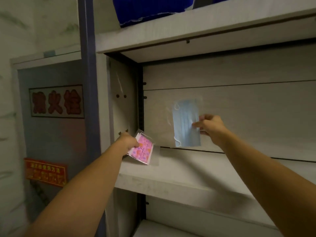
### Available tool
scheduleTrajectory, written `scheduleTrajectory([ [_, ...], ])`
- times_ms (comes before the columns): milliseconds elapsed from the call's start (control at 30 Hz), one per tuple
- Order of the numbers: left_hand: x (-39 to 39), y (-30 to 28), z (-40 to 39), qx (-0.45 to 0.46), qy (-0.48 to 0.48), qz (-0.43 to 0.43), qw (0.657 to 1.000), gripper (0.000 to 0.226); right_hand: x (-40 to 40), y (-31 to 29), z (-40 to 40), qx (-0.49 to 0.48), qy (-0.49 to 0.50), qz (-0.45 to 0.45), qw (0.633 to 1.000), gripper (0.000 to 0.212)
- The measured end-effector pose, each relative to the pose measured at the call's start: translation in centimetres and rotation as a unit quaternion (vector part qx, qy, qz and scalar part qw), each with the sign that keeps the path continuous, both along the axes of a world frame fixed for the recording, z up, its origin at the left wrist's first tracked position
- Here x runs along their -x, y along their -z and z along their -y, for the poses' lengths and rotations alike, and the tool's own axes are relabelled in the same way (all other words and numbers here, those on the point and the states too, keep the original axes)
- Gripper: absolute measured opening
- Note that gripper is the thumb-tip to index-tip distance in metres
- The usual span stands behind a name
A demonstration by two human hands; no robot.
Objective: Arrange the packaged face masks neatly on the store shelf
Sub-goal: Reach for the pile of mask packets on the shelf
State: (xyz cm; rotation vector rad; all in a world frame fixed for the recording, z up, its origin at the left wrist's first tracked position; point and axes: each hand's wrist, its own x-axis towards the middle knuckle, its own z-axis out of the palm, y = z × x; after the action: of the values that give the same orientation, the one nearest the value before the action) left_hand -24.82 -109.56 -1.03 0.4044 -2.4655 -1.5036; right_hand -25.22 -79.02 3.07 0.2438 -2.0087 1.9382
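Masks are out on both sides now: the right hand (pixel 210 124) pinches the right edge of a blue mask (pixel 186 123) in its clear packet, holding it upright against the pale back panel (pixel 248 106) of the shelf unit, its lower edge just at the back of the middle shelf (pixel 184 170). White ear loops show at the packet's left side, top and bottom. Over on the other side, the left hand (pixel 130 141) grips the upper left part of a pink patterned mask packet (pixel 142 149), fingers curled round it, and that packet sits tilted at the shelf's left end, its lower corner down at the board and close to the side wall (pixel 123 100). The two packets are near each other but apart, pink to the left, blue to the right. Up above, a blue bundle (pixel 145 11) sits on the top shelf (pixel 196 31). Off to the left, beyond the purple-grey upright post (pixel 87 65), a framed sign (pixel 56 101) with red characters hangs on a grey door, and a red notice (pixel 45 171) with yellow print is stuck lower down.
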Motion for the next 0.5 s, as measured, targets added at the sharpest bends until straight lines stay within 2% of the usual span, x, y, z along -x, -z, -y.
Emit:
scheduleTrajectory([
  [133,1.7,1.0,0.0,0.117,0.011,0.035,0.992,0.038,0.8,0.4,0.2,-0.005,0.018,0.017,1.000,0.025],
  [233,2.2,1.0,0.1,0.219,0.027,0.063,0.973,0.038,0.9,0.9,0.8,-0.011,0.030,0.034,0.999,0.022],
  [367,3.1,1.5,0.7,0.282,0.052,0.077,0.955,0.044,1.4,1.9,1.9,-0.008,0.043,0.073,0.996,0.031],
  [500,3.9,1.6,1.7,0.322,0.076,0.090,0.939,0.042,1.8,2.3,3.0,-0.063,0.053,0.119,0.990,0.032],
])
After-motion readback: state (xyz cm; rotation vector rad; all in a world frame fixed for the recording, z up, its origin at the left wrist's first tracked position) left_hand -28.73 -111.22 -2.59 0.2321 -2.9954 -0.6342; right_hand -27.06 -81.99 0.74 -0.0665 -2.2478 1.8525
